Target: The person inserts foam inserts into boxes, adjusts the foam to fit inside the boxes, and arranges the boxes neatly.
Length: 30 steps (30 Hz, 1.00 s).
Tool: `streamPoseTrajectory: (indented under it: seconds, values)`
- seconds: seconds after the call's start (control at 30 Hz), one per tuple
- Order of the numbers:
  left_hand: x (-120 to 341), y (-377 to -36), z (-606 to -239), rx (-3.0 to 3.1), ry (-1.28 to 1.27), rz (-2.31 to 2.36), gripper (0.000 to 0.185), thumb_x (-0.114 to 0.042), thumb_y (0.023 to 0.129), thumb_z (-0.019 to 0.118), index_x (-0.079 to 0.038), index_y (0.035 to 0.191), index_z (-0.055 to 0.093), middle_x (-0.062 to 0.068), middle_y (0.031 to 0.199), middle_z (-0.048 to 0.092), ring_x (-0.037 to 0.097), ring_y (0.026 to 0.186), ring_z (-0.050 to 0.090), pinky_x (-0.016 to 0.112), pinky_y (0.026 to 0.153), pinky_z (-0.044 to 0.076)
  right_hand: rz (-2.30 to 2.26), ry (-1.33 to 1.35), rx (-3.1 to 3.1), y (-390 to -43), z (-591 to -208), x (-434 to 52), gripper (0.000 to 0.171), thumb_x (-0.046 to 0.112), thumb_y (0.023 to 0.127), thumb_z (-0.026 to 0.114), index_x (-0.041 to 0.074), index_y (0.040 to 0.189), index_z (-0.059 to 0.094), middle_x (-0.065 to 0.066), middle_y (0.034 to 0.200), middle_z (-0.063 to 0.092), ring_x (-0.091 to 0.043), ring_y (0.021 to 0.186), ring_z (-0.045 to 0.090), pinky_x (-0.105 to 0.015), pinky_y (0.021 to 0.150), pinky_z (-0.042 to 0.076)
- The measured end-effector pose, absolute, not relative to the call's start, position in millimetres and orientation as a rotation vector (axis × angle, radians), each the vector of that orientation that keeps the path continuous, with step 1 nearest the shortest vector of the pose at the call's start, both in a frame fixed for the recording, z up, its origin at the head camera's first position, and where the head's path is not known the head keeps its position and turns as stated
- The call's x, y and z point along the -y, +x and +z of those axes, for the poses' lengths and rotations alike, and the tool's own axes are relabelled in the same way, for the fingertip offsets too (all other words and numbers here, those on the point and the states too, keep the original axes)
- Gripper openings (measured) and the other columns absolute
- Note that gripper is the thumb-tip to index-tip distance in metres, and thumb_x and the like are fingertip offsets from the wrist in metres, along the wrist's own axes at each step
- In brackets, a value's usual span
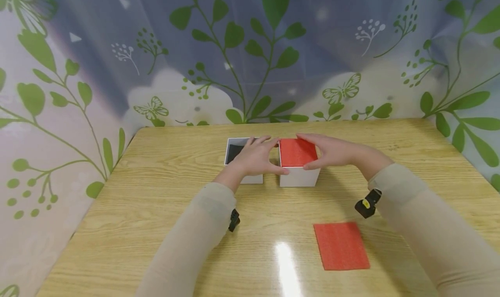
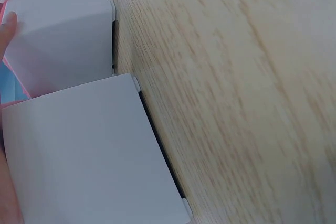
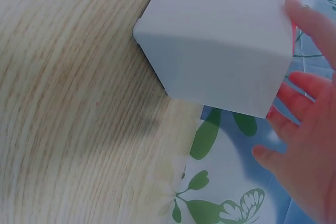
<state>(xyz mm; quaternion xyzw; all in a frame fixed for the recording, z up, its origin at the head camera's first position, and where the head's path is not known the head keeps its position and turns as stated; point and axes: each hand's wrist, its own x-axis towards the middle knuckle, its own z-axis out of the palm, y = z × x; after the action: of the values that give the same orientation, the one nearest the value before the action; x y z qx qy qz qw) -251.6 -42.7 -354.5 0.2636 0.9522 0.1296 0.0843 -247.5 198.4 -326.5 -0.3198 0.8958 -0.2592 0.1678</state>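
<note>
Leafy green-printed curtains back the pale wooden desk (image 1: 156, 227). Both my left hand (image 1: 255, 158) and right hand (image 1: 332, 151) grip the red-topped white cardboard box (image 1: 298, 164), fingers curled round it. Left of it sits an open white box (image 1: 239, 156); a flat red foam sheet (image 1: 341, 245) lies nearer.

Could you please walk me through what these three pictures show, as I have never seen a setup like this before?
No machine here: a person works with bare hands and wears three cameras. The wide picture comes from the head; the two close-ups come from the wrists. On the wooden table stand two white boxes side by side. The left hand and the right hand hold a red sheet on top of the right box, fingers at its edges. The left box is open and dark inside. A second red sheet lies flat nearer the person. A leaf-patterned curtain hangs behind.
</note>
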Motion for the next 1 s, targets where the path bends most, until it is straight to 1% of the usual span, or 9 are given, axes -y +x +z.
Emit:
streamPoseTrajectory:
  seconds: [0.27,0.4,0.53,0.63,0.7,0.8,1.0]
  values:
    - [42.5,-251.8,-355.2,-2.839,0.793,0.395,0.101,-0.07,0.072,0.061,-0.018,0.15,0.023,-0.003,0.145,0.038,0.018,0.14,0.014,0.046,0.112,0.001,-0.696,-0.894,-2.568,-247.3,-326.4,-199.4,0.095,0.037,0.081,0.072,-0.001,0.148,0.016,-0.019,0.15,0.021,-0.037,0.136,0.02,-0.055,0.107,0.019]
    - [42.8,-251.9,-355.5,-2.843,0.792,0.388,0.101,-0.07,0.072,0.06,-0.018,0.15,0.023,-0.003,0.146,0.037,0.018,0.14,0.014,0.046,0.112,0.001,-0.62,-0.946,-2.666,-243.6,-327.8,-193.0,0.094,0.041,0.079,0.073,0.0,0.147,0.021,-0.019,0.149,0.023,-0.037,0.135,0.022,-0.054,0.106,0.022]
    - [43.2,-252.2,-355.5,-2.85,0.8,0.372,0.101,-0.07,0.073,0.06,-0.018,0.15,0.022,-0.003,0.145,0.038,0.019,0.14,0.014,0.046,0.112,0.001,-0.472,-1.162,-2.8,-232.6,-332.7,-180.5,0.083,0.041,0.081,0.071,0.002,0.144,0.033,-0.019,0.147,0.029,-0.038,0.133,0.026,-0.055,0.105,0.024]
    - [42.7,-252.5,-355.3,-2.842,0.813,0.381,0.101,-0.07,0.073,0.06,-0.017,0.15,0.022,-0.003,0.145,0.038,0.019,0.14,0.013,0.046,0.112,0.0,-0.367,-1.365,-2.835,-219.9,-336.0,-172.4,0.072,0.036,0.082,0.071,0.004,0.14,0.042,-0.019,0.145,0.034,-0.038,0.131,0.03,-0.057,0.103,0.025]
    - [42.6,-253.5,-355.7,-2.841,0.818,0.385,0.102,-0.071,0.072,0.06,-0.017,0.15,0.022,-0.003,0.145,0.038,0.019,0.14,0.013,0.047,0.111,0.0,-0.312,-1.452,-2.846,-212.5,-337.9,-168.8,0.067,0.033,0.082,0.071,0.004,0.138,0.046,-0.018,0.143,0.037,-0.038,0.13,0.033,-0.057,0.103,0.025]
    - [42.8,-254.6,-356.3,-2.845,0.816,0.385,0.102,-0.071,0.072,0.06,-0.018,0.15,0.023,-0.003,0.146,0.037,0.018,0.14,0.013,0.047,0.112,0.001,-0.279,-1.462,-2.857,-204.8,-338.7,-165.3,0.064,0.032,0.083,0.071,0.006,0.137,0.048,-0.017,0.142,0.039,-0.036,0.13,0.034,-0.056,0.104,0.024]
    - [43.0,-253.8,-356.8,-2.847,0.796,0.391,0.102,-0.07,0.072,0.061,-0.017,0.15,0.023,0.0,0.147,0.035,0.018,0.14,0.014,0.047,0.112,0.001,-0.285,-1.407,-2.861,-200.5,-343.1,-166.4,0.058,0.031,0.085,0.069,0.005,0.133,0.052,-0.016,0.142,0.04,-0.036,0.13,0.034,-0.055,0.105,0.025]
